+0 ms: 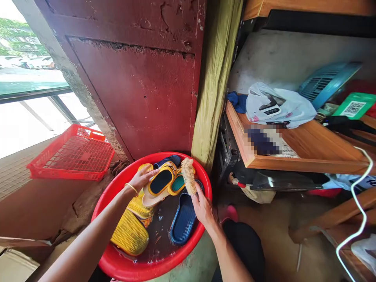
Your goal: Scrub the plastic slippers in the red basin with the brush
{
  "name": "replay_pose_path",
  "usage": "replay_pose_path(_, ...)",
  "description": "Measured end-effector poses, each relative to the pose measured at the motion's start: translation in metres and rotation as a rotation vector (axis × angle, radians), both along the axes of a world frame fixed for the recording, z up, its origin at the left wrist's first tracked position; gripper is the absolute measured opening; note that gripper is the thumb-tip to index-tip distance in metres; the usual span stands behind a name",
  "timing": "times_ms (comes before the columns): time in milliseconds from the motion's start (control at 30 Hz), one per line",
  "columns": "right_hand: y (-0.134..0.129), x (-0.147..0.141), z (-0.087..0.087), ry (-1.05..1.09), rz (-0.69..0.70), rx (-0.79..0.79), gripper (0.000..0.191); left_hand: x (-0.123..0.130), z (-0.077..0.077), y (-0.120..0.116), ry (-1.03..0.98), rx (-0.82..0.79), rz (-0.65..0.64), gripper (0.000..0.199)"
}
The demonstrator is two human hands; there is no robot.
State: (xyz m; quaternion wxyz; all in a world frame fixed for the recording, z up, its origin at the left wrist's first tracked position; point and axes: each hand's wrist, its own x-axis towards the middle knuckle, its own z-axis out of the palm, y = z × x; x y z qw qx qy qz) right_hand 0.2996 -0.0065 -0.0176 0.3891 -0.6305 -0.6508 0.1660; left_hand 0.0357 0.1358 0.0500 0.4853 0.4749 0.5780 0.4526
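A round red plastic basin [123,269] sits on the floor holding dark water and several slippers. My left hand [141,178] grips the side of a yellow slipper [160,181] with a dark insole. My right hand [203,207] holds a wooden-backed scrubbing brush [188,176] upright, its pale bristles close to that slipper. A yellow slipper [129,232] lies sole-up below my left wrist. A navy slipper [183,219] lies in the water beneath my right hand. Behind them, a teal-lined slipper [178,183] is partly hidden.
A red plastic crate [70,153] leans left of the basin, below a rust-red metal panel [132,90]. To the right, a wooden shelf [293,162] holds a white plastic bag [279,105] and a blue fan [329,84]. A white cable [358,207] hangs at far right.
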Motion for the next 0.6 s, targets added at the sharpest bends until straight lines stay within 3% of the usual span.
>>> replay_pose_path(67, -0.001, -0.001, 0.001, -0.01, 0.029, -0.005, 0.056, 0.0, -0.005, 0.01, 0.055, 0.098, 0.08, 0.084)
replay_pose_path(167, -0.004, -0.005, 0.006, -0.054, 0.065, -0.043, 0.057, -0.024, -0.041, -0.007, 0.229, 0.21, 0.186, 0.077)
replay_pose_path(267, -0.01, -0.015, 0.016, -0.117, 0.191, -0.135, 0.058, -0.068, -0.086, -0.05, 0.57, 0.16, 0.079, 0.07)
replay_pose_path(333, -0.017, -0.023, 0.021, -0.17, 0.326, -0.2, 0.056, -0.096, -0.106, -0.079, 0.837, 0.094, -0.068, 0.065)
replay_pose_path(400, -0.026, -0.033, 0.023, -0.248, 0.443, -0.256, 0.052, -0.114, -0.116, -0.099, 1.01, 0.022, -0.142, 0.066)
replay_pose_path(467, -0.036, -0.043, 0.018, -0.364, 0.476, -0.303, 0.046, -0.12, -0.119, -0.108, 1.093, -0.053, -0.157, 0.073)
replay_pose_path(600, -0.046, -0.059, 0.002, -0.587, 0.291, -0.375, 0.04, -0.109, -0.117, -0.101, 1.029, -0.211, -0.106, 0.086)
